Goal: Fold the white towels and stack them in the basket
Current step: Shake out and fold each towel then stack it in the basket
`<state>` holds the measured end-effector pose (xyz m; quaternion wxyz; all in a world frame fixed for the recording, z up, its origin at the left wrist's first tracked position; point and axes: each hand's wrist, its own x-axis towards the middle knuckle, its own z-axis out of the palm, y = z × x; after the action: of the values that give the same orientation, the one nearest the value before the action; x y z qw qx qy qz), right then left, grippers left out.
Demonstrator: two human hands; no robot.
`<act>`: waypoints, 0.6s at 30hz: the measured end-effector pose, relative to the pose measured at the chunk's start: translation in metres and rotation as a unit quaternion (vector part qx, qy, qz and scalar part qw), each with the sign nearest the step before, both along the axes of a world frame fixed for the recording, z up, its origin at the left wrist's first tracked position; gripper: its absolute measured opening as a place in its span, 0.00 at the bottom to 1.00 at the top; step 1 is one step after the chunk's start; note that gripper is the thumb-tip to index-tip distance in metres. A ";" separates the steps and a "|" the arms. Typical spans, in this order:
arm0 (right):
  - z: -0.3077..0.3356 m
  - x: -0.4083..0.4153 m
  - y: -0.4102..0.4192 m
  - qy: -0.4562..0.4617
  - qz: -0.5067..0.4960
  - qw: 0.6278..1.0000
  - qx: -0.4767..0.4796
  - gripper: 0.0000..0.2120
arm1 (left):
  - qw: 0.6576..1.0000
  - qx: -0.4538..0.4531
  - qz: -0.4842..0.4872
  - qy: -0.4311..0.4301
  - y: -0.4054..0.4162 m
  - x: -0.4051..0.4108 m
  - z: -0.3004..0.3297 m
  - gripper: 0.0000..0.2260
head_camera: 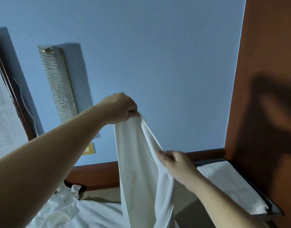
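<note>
the left hand (120, 109) is raised in the middle of the view and pinches the top corner of a white towel (138, 162) between its curled fingers. the towel hangs down from this corner in long loose folds. the right hand (176, 163), lower and to the right, grips the towel's edge a little way down, with fingers curled around the cloth. so the towel is in the air, not yet folded.

at the right, near the brown wooden panel (265, 79), the dark basket (256, 185) already has at least one folded white towel (227, 183) lying flat inside. at the lower left, a pile of unfolded white cloth (70, 209) lies crumpled. i judge the task is partly done: some towels are stacked, one is in hand, and more remain to be folded.
</note>
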<state>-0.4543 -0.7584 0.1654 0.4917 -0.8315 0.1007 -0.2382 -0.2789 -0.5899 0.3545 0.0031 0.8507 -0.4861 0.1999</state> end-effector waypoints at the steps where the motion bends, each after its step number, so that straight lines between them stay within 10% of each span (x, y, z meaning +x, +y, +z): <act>1: -0.005 0.001 0.008 0.012 0.014 1.000 0.013 0.30 | 1.000 -0.003 0.010 -0.001 0.005 0.001 0.000 0.11; 7: -0.045 0.008 0.037 0.119 0.072 0.990 0.004 0.17 | 0.994 -0.073 0.078 -0.033 0.041 0.022 0.010 0.13; 12: -0.052 0.003 0.013 0.130 0.053 0.984 0.107 0.28 | 0.988 -0.091 0.113 -0.050 0.081 0.040 -0.004 0.14; 18: -0.018 -0.021 -0.039 0.210 0.091 0.973 -0.017 0.20 | 0.979 -0.108 0.170 -0.026 0.134 0.061 -0.048 0.16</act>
<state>-0.4755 -0.7976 0.1473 0.4652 -0.8767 0.1217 -0.0143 -0.2175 -0.4558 0.3062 0.0477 0.9101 -0.3099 0.2710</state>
